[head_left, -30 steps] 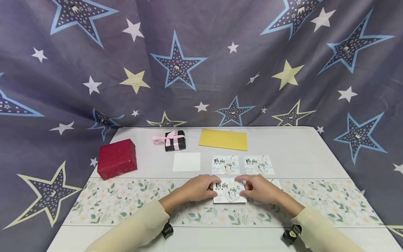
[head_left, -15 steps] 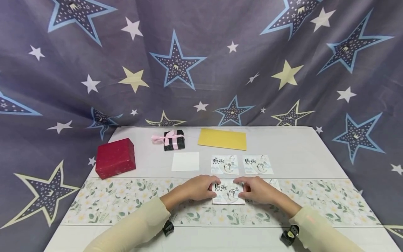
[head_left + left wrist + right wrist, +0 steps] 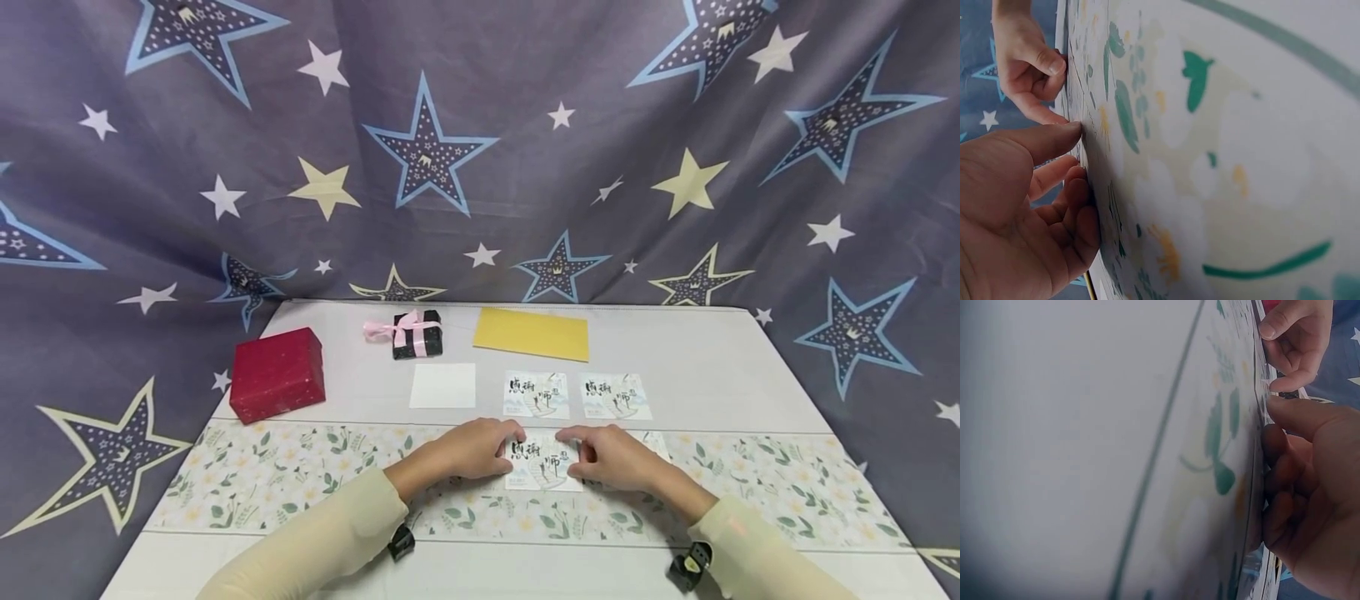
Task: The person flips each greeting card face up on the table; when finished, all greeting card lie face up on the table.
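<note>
Here, the scene is set out by part.

Card: a printed card [image 3: 545,463] is lying on the floral strip [image 3: 247,475] at the near middle of the table [image 3: 712,358].
Left hand: the left hand [image 3: 472,448] is curled, its fingers pinched on the card's left edge.
Right hand: the right hand [image 3: 611,457] is curled likewise, its fingers clamped on the right edge.
Handling: the card is judged best gripped evenly at both edges and kept flat, so no crease is made.
Other cards: two like cards [image 3: 536,394] [image 3: 617,396] and a white square [image 3: 443,386] are laid just behind.
Boxes: a red box [image 3: 277,373] and a ribboned dark box [image 3: 417,333] are shut; their contents cannot be told.
Envelope: a yellow envelope [image 3: 532,332] is lying flat.
</note>
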`<state>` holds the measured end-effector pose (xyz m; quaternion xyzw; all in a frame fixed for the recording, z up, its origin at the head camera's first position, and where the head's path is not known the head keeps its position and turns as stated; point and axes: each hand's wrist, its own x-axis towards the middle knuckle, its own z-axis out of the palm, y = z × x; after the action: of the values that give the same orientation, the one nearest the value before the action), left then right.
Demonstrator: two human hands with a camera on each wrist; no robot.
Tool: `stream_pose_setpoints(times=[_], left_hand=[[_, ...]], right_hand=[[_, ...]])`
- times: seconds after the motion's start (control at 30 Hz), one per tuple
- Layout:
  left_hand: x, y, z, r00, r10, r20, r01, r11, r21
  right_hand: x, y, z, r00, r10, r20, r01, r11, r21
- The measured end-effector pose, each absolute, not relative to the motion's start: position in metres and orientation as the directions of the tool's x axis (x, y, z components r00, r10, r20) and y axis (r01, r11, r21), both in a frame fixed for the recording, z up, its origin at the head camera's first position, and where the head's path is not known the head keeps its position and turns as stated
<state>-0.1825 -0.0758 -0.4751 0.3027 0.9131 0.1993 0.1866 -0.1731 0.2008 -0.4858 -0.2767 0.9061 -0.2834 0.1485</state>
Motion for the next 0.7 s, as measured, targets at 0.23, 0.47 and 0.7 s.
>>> stream_pose_setpoints(times=[0.23, 0.47, 0.7], left_hand=[[-0.185, -0.079, -0.476, -0.739, 0.642, -0.204, 0.496, 0.723, 0.481], [-0.194, -0.099, -0.461, -0.785, 0.603, -0.138, 0.483, 0.736, 0.474], [-0.216, -0.139, -0.45, -0.879, 0.471, -0.078, 0.394, 0.809, 0.436]], right_hand=[[-0.177, 0.203, -0.479, -0.773, -0.623, -0.12, -0.429, 0.653, -0.623], [-0.195, 0.196, -0.462, -0.771, -0.635, -0.047, -0.473, 0.619, -0.627], [-0.223, 0.174, -0.45, -0.797, -0.604, 0.007, -0.473, 0.616, -0.63]])
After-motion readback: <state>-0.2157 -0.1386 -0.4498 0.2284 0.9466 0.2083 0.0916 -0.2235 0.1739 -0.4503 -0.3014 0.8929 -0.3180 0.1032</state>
